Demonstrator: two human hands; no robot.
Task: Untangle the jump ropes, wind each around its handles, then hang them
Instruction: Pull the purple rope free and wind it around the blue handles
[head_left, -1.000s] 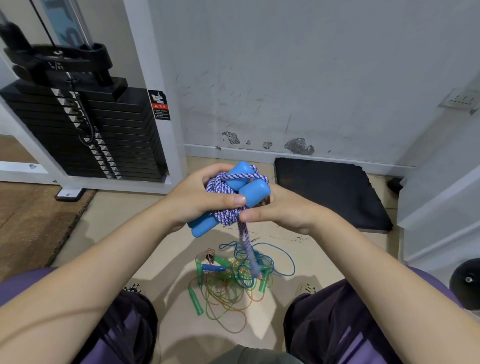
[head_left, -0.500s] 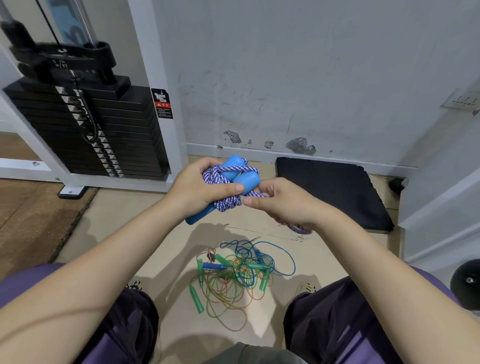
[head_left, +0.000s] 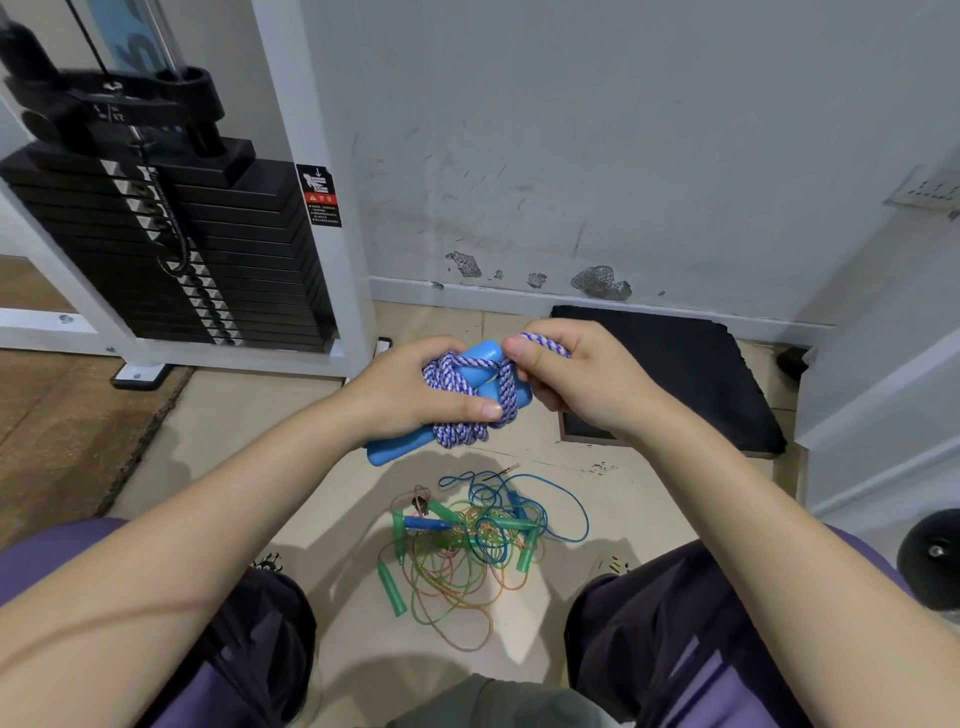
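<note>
Head view: your left hand (head_left: 410, 395) grips the blue handles (head_left: 480, 364) wound with purple-white rope (head_left: 457, 379); your right hand (head_left: 576, 379) has its fingers (head_left: 524, 351) pinched on the rope's end.

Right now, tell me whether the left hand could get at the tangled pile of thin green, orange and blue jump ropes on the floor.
Probably not yet: the left hand grips the blue-handled braided rope bundle, though open floor leads to the pile.

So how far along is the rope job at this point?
Nothing hung that shows. In hand: the left hand grips the blue handles with purple-white rope mostly wound on; the right hand pinches its loose end. Left: the tangled pile of thin ropes on the floor.
</note>
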